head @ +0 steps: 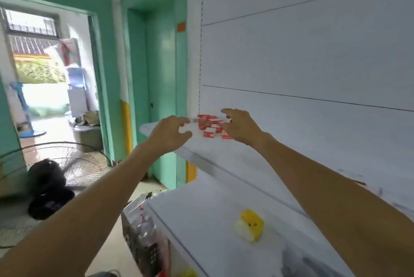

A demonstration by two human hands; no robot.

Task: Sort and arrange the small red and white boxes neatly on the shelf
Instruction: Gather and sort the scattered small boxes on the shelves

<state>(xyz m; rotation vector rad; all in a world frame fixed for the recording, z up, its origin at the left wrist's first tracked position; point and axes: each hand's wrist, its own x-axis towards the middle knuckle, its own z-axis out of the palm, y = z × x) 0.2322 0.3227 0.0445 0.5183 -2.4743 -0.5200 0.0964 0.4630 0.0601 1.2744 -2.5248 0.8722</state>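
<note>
Both hands up at the white shelf (224,158), either side of a messy pile of small red and white boxes (209,125). The left hand (171,132) is a loose claw just beside the pile, the right hand (240,129) curls over its other edge, grip too blurry to call.

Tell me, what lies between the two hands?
Head view: the red and white boxes lie between left hand and right hand, on the shelf.
</note>
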